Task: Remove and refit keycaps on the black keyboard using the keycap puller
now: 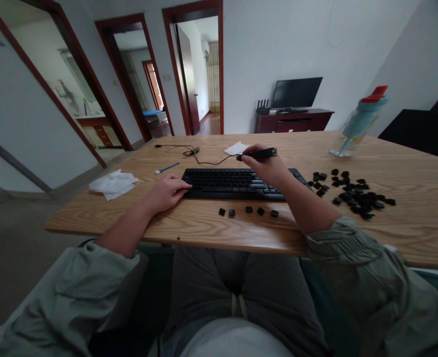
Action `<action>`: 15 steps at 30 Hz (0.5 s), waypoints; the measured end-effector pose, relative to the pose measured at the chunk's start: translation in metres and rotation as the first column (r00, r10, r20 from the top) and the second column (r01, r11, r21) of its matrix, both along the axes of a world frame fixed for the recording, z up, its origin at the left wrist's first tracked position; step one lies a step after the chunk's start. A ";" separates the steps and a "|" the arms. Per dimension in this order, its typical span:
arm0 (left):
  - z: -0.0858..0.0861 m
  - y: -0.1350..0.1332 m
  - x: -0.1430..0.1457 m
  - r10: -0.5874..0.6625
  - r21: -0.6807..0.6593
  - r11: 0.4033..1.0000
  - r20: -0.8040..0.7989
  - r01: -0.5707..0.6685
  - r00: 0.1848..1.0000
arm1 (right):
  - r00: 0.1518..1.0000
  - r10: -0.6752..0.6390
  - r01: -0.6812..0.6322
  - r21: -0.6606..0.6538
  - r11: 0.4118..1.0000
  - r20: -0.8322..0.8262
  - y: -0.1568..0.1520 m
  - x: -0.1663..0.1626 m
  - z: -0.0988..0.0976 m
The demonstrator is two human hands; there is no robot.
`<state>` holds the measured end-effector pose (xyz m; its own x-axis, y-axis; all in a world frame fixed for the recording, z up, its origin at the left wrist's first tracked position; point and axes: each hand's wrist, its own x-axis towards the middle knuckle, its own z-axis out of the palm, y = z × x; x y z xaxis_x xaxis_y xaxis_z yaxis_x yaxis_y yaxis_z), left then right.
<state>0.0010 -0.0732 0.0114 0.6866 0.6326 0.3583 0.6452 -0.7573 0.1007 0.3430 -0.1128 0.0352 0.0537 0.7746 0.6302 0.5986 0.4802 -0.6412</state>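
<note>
A black computer keyboard lies on the wooden table in front of me, with many of its keycaps off. My left hand grips its left front corner, fingers bent together at the edge. Above the keyboard's right half, my right hand is closed around a black-handled keycap puller; thin wires seem to hang from its left end. Several loose keycaps lie in a row along the near side of the keyboard. A larger pile of black keycaps is spread to the right.
Crumpled white tissues lie at the left, near a blue brush. Behind the keyboard are its coiled cable and another tissue. A clear bottle with a red-topped lid stands at the back right of the table.
</note>
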 end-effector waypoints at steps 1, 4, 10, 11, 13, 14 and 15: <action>0.000 0.000 0.000 -0.017 0.006 1.000 -0.009 0.017 1.000 | 1.000 -0.003 0.003 0.001 1.000 0.002 0.000 0.000 0.000; 0.000 0.000 0.000 -0.051 0.008 0.999 -0.025 0.052 0.998 | 1.000 -0.008 0.008 0.003 1.000 0.007 0.002 0.001 -0.002; -0.002 -0.003 0.000 0.031 -0.006 1.000 0.018 -0.031 0.999 | 1.000 -0.024 0.024 -0.020 1.000 0.000 0.002 0.001 -0.003; -0.002 -0.003 0.000 0.041 -0.009 0.999 0.018 -0.041 0.999 | 0.999 -0.033 0.033 -0.028 0.999 0.005 0.002 0.001 -0.002; -0.002 -0.004 0.001 0.051 -0.009 0.999 0.017 -0.051 0.999 | 0.999 -0.045 0.045 -0.046 0.998 0.012 0.000 0.001 -0.001; -0.002 -0.004 0.001 0.053 -0.003 0.999 0.021 -0.053 0.998 | 0.999 -0.045 0.046 -0.051 0.998 0.012 -0.001 0.001 -0.001; -0.002 -0.003 0.002 0.052 0.006 0.999 0.029 -0.052 0.998 | 0.999 -0.041 0.041 -0.051 0.998 0.009 -0.001 0.001 -0.001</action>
<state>0.0027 -0.0765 0.0098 0.6423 0.6648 0.3815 0.6806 -0.7236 0.1149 0.3437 -0.1138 0.0345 0.0813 0.8033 0.5900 0.6223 0.4215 -0.6596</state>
